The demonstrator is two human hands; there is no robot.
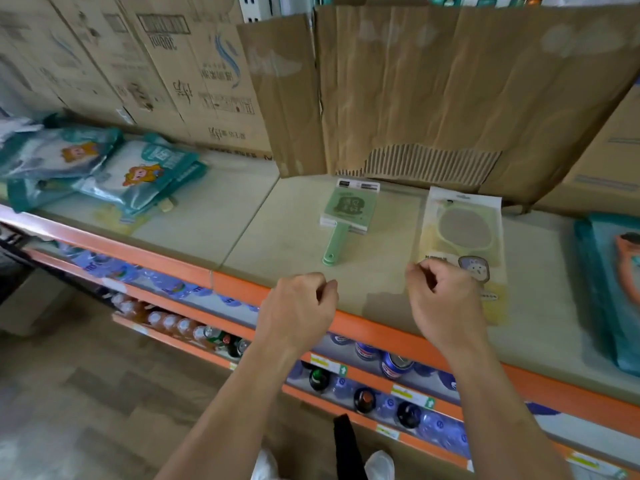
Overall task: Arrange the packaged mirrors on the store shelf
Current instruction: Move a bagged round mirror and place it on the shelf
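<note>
Shelf (270, 230) first: beige top board with an orange front lip, crossing my view from 9 o'clock to 4. Cardboard sheets (415, 91) stand along its back at 12. Teal packets (104, 168) lie heaped at 10 o'clock. Another teal pack (602, 292) sits at 3, cut by the frame. Neither is my job.

Two packaged mirrors lie flat in the middle bay, side by side and not touching.
- Oval mirror in a clear sleeve (464, 230), the bigger pack, at about 2 o'clock. Its near end reaches almost to the front lip.
- Green paddle mirror (348, 216) on the sleeve's 9 o'clock side. Square head under a card label, handle pointing toward me.

Left grip (298, 306) hovers over the lip at 6 o'clock from the paddle, fingers curled in, nothing held. Right grip (443, 299) lies over the sleeve's near-left corner, fingers curled. Can't tell whether it pinches the film or only covers it.

Judgement: both mirrors in sight are already placed and roughly parallel. What's left looks like squaring the sleeve against the green one. No spare stock in view, so probably near the end.
</note>
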